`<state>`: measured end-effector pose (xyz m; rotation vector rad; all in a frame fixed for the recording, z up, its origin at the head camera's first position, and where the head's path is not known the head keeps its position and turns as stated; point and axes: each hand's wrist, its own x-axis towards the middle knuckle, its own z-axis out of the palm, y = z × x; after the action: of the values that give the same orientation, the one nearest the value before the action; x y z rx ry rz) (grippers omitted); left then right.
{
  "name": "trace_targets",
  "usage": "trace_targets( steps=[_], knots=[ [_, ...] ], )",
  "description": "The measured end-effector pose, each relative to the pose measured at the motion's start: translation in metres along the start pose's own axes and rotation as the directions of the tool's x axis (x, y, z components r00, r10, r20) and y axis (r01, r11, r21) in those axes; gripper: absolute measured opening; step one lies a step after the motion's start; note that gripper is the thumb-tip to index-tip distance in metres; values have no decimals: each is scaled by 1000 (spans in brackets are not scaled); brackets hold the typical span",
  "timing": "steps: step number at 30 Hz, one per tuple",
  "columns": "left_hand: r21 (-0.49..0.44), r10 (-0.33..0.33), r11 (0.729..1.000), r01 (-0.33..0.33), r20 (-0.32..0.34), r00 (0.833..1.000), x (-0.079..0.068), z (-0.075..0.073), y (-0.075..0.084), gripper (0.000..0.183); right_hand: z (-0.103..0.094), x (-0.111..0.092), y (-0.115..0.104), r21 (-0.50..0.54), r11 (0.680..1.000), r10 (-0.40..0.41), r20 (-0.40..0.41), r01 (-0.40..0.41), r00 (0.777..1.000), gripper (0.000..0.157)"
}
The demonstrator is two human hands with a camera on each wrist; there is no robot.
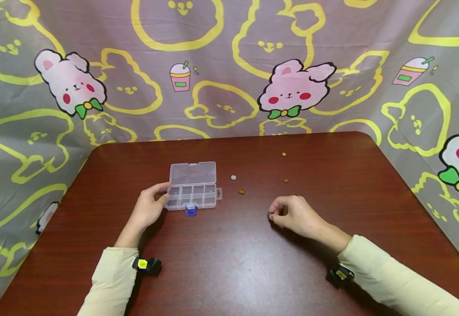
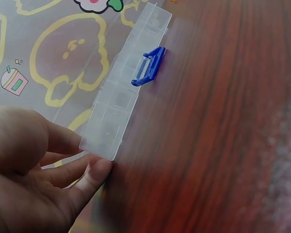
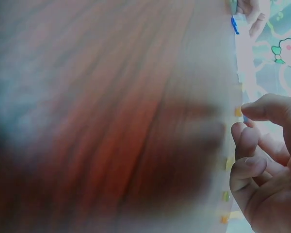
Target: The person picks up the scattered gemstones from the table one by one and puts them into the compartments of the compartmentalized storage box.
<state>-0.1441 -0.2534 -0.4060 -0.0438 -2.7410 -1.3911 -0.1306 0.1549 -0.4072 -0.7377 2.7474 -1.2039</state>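
Note:
A clear plastic compartment box [image 1: 209, 205] lies on the table with its lid [image 1: 193, 174] flipped up toward the back. Its blue latch [image 1: 191, 211] juts out at the front, also seen in the left wrist view. My left hand [image 1: 149, 207] grips the box's left end between thumb and fingers. To the right of the box, my right hand [image 1: 299, 218] pinches a small dark pebble-like piece [image 1: 269, 215] low over the table; the fingers cover most of it. Between box and right hand lie a white bead-like piece [image 1: 233, 177] and an amber-brown one [image 1: 241, 192].
Farther back, a small reddish-brown piece [image 1: 286, 181] and a yellow one [image 1: 284, 154] rest on the dark wooden table [image 1: 229, 272]. A patterned cloth [image 1: 229, 66] hangs close behind the table's back edge and along its sides.

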Motion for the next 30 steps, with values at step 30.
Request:
trace_targets(
  steps=[30],
  knots=[
    [19,-2,1000,3,-15,1000,1,1,-3,36,23,46,-23,364,918,140,73,-157,988,7]
  ],
)
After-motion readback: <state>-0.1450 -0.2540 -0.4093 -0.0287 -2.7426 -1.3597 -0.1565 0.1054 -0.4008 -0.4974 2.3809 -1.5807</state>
